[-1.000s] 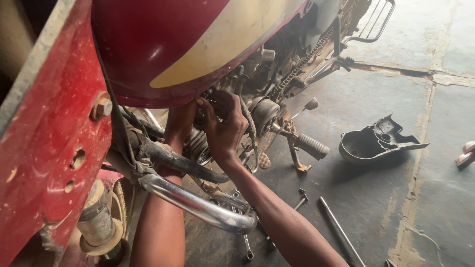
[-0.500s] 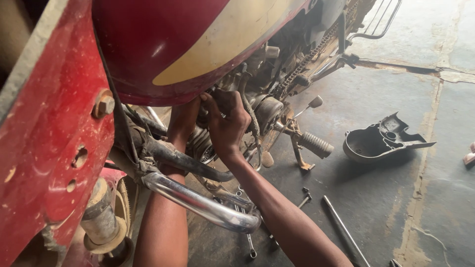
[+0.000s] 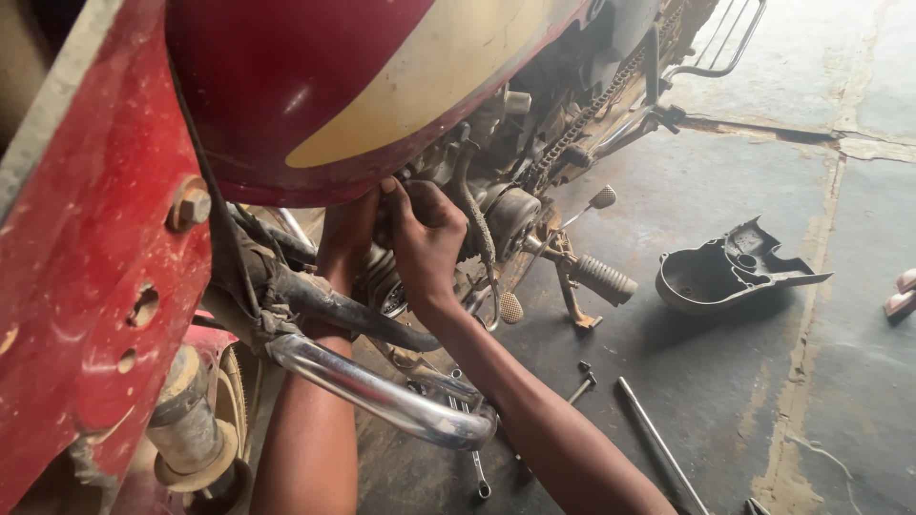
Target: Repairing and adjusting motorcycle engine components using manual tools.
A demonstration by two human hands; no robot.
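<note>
Right hand: the right hand [image 3: 426, 240] reaches up under the lower edge of the glossy red fuel tank with a cream stripe [image 3: 363, 86], fingers curled and pressed against the grimy grey metal engine [image 3: 477, 205]; whether they pinch a part there cannot be told.
Left hand: the left hand [image 3: 348, 234] goes up behind the right one into the same gap; its fingers are hidden by the tank and engine, so its grip cannot be told.
Engine: it sits just below the tank, between the curved chrome crash bar [image 3: 382, 396] and the black ribbed footpeg [image 3: 601, 278].
Room by the arms: both forearms pass close to the crash bar, the left behind it, the right over its end; the dusty red metal panel with a bolt [image 3: 105, 286] closes the left side.
Floor: the grey concrete floor [image 3: 725, 401] lies open to the right.
Loose parts: a black plastic engine side cover [image 3: 730, 277] lies well apart from the motorcycle; a long steel rod [image 3: 658, 443] and a small socket tool [image 3: 582, 381] lie near the right forearm.
</note>
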